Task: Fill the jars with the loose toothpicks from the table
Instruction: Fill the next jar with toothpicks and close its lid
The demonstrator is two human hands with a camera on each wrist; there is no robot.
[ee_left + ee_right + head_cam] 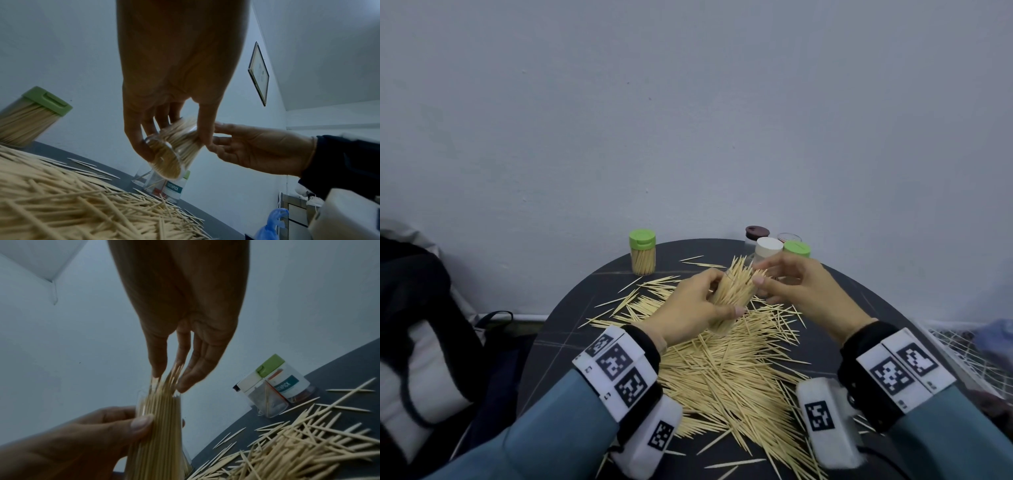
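A clear jar (727,305) packed with toothpicks is tilted above the round dark table (571,342). My left hand (722,294) grips it around the body, thumb on the near side. In the left wrist view the jar (170,162) shows its round bottom. My right hand (758,273) pinches the toothpick tips that stick out of the jar's mouth (164,386) between thumb and fingers. A big pile of loose toothpicks (729,373) lies on the table under both hands.
A full jar with a green lid (643,253) stands at the back left. Jars with brown (756,231), white (768,248) and green (796,248) lids cluster at the back right. A black bag (421,308) sits left of the table, a wire rack (962,346) right.
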